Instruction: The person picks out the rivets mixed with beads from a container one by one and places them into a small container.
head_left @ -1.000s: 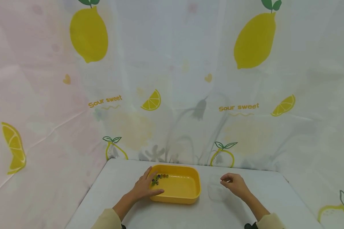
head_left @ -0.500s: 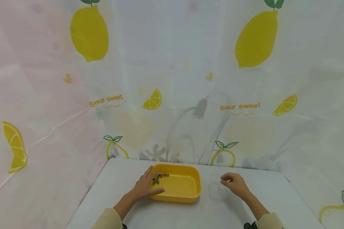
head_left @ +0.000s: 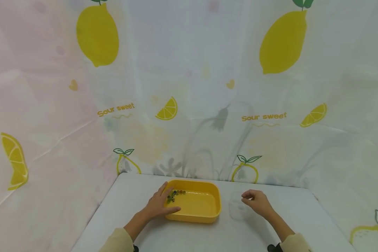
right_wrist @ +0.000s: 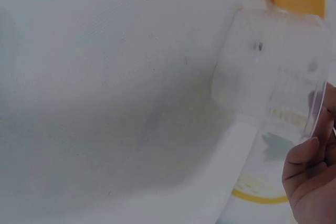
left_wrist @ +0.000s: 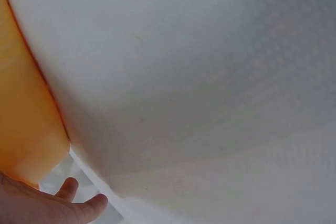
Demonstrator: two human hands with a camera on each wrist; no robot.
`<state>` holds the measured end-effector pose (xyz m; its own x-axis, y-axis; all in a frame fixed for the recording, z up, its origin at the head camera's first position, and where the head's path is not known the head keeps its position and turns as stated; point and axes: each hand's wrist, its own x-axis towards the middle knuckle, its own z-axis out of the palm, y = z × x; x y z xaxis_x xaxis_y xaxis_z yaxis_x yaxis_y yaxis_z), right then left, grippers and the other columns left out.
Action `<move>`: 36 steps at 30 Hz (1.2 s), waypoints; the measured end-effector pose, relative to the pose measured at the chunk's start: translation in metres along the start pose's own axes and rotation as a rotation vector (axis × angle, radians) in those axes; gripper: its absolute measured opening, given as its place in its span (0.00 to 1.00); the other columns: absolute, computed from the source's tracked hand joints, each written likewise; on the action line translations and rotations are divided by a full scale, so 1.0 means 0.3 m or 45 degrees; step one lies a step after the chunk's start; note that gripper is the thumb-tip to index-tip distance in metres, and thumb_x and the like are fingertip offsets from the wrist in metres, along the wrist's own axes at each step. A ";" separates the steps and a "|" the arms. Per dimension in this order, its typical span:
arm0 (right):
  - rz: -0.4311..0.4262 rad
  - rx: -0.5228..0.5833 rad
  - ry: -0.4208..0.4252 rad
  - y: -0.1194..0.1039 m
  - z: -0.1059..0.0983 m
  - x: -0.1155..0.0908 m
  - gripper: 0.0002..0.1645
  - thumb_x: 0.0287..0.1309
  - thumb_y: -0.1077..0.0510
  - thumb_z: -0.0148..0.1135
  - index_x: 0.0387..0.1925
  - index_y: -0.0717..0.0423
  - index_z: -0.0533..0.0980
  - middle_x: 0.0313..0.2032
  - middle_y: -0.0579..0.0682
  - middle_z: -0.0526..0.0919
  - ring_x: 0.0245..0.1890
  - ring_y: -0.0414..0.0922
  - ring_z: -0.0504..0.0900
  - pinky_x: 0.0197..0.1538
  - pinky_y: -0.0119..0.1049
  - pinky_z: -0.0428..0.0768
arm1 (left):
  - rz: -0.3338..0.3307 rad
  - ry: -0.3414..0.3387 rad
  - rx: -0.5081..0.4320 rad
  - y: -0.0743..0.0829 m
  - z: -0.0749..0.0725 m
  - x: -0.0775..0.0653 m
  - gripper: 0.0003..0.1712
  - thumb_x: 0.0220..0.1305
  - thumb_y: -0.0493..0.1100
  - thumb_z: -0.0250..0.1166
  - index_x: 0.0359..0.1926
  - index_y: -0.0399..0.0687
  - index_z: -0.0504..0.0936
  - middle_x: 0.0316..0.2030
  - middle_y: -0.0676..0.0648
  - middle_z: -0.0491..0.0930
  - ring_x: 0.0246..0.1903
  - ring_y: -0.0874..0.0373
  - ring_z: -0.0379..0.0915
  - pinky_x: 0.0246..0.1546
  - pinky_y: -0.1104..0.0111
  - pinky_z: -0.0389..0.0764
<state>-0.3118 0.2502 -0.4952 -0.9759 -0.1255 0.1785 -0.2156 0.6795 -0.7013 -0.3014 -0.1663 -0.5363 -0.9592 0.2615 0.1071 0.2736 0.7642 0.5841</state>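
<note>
In the head view, a yellow plastic tub [head_left: 193,218] stands on the table, with several small coloured marbles [head_left: 178,192] gathered in its far left part. My left hand [head_left: 158,204] rests on the tub's left end, fingers spread along the side and thumb reaching over the near part; it hides some of the marbles. The left wrist view shows its fingertips extended past the tub's wall. To the right of the tub stands a clear plastic container [right_wrist: 262,66]. My right hand [head_left: 257,202] pinches its rim, thumb outside and a finger showing through the wall.
The white table [head_left: 189,239] bears the tub and the container. Behind it and at the sides hangs a pale curtain [head_left: 182,147] printed with lemons. A narrow gap separates the tub and the container.
Both hands, the tub and the container stay in place. Only the head view shifts very slightly.
</note>
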 end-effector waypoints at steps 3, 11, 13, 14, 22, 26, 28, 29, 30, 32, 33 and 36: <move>-0.014 -0.019 -0.015 -0.001 -0.005 -0.002 0.05 0.54 0.65 0.70 0.34 0.63 0.83 0.33 0.50 0.87 0.34 0.41 0.83 0.36 0.31 0.78 | 0.003 -0.013 0.002 -0.002 0.002 0.003 0.55 0.52 0.68 0.70 0.74 0.47 0.62 0.77 0.36 0.45 0.67 0.26 0.57 0.62 0.33 0.60; -0.051 -0.065 -0.029 0.000 -0.014 0.009 0.05 0.55 0.64 0.69 0.34 0.62 0.83 0.32 0.50 0.87 0.33 0.40 0.82 0.35 0.31 0.77 | -0.026 -0.007 0.009 -0.007 0.008 0.022 0.55 0.52 0.70 0.69 0.74 0.51 0.62 0.78 0.40 0.45 0.69 0.28 0.55 0.63 0.34 0.60; -0.051 -0.068 -0.022 -0.001 -0.015 0.010 0.05 0.55 0.64 0.69 0.34 0.62 0.83 0.32 0.50 0.87 0.33 0.40 0.82 0.35 0.31 0.77 | -0.030 -0.005 0.013 -0.007 0.009 0.024 0.55 0.51 0.71 0.69 0.74 0.51 0.62 0.78 0.40 0.45 0.69 0.28 0.55 0.64 0.34 0.60; -0.046 -0.064 -0.018 -0.002 -0.014 0.010 0.04 0.55 0.64 0.69 0.34 0.61 0.83 0.32 0.50 0.87 0.33 0.40 0.82 0.35 0.31 0.77 | -0.032 -0.006 0.015 -0.007 0.008 0.024 0.55 0.51 0.71 0.69 0.74 0.51 0.62 0.78 0.40 0.45 0.69 0.28 0.55 0.64 0.34 0.59; -0.020 -0.061 -0.025 0.004 0.003 0.002 0.03 0.54 0.64 0.70 0.32 0.59 0.84 0.31 0.49 0.87 0.32 0.41 0.81 0.34 0.31 0.76 | -0.039 -0.014 -0.003 -0.018 0.017 0.014 0.54 0.52 0.70 0.69 0.74 0.51 0.63 0.78 0.40 0.45 0.68 0.28 0.57 0.62 0.33 0.61; -0.022 -0.079 -0.024 0.011 0.008 0.001 0.03 0.54 0.64 0.70 0.33 0.59 0.84 0.31 0.48 0.87 0.34 0.42 0.82 0.36 0.32 0.77 | -0.048 -0.015 -0.001 -0.014 0.019 0.008 0.54 0.52 0.70 0.69 0.74 0.51 0.63 0.78 0.40 0.45 0.68 0.29 0.57 0.62 0.33 0.61; -0.022 -0.083 -0.024 0.010 0.007 0.000 0.03 0.54 0.64 0.70 0.33 0.59 0.84 0.31 0.48 0.87 0.34 0.41 0.82 0.37 0.32 0.77 | -0.049 -0.015 -0.001 -0.010 0.017 0.007 0.54 0.52 0.70 0.69 0.74 0.51 0.62 0.78 0.40 0.45 0.68 0.29 0.57 0.63 0.34 0.60; -0.025 -0.087 -0.025 0.009 0.006 0.000 0.04 0.54 0.64 0.70 0.33 0.59 0.84 0.32 0.48 0.87 0.34 0.41 0.82 0.37 0.32 0.77 | -0.051 -0.016 -0.001 -0.007 0.015 0.006 0.55 0.52 0.70 0.69 0.74 0.51 0.62 0.78 0.40 0.45 0.68 0.29 0.56 0.63 0.34 0.60; -0.022 -0.086 -0.024 0.007 0.006 0.000 0.03 0.54 0.64 0.70 0.33 0.59 0.84 0.32 0.48 0.87 0.34 0.41 0.82 0.37 0.32 0.77 | -0.049 -0.014 0.000 -0.007 0.015 0.006 0.55 0.52 0.71 0.69 0.74 0.51 0.62 0.78 0.40 0.45 0.68 0.29 0.56 0.63 0.34 0.60; -0.026 -0.088 -0.024 0.004 0.005 0.000 0.04 0.55 0.64 0.70 0.33 0.60 0.84 0.32 0.48 0.87 0.34 0.41 0.82 0.37 0.32 0.77 | -0.050 -0.008 0.002 -0.006 0.014 0.006 0.55 0.51 0.71 0.69 0.74 0.52 0.62 0.78 0.40 0.45 0.69 0.29 0.56 0.64 0.34 0.60; -0.028 -0.086 -0.025 0.005 0.005 0.001 0.04 0.55 0.64 0.70 0.33 0.60 0.84 0.32 0.49 0.87 0.34 0.41 0.82 0.37 0.32 0.77 | -0.050 -0.004 0.006 -0.006 0.015 0.006 0.55 0.51 0.71 0.69 0.74 0.52 0.62 0.78 0.40 0.45 0.68 0.30 0.56 0.64 0.34 0.60; -0.047 -0.077 -0.018 0.013 0.006 0.006 0.04 0.56 0.64 0.69 0.34 0.60 0.84 0.32 0.48 0.87 0.34 0.40 0.82 0.37 0.32 0.77 | -0.052 0.000 0.018 -0.008 0.018 0.007 0.55 0.51 0.72 0.68 0.74 0.52 0.62 0.78 0.40 0.45 0.69 0.30 0.56 0.64 0.35 0.60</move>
<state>-0.3145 0.2513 -0.4989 -0.9678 -0.1608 0.1935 -0.2493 0.7165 -0.6515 -0.3035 -0.1644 -0.5417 -0.9696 0.2302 0.0834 0.2353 0.7825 0.5764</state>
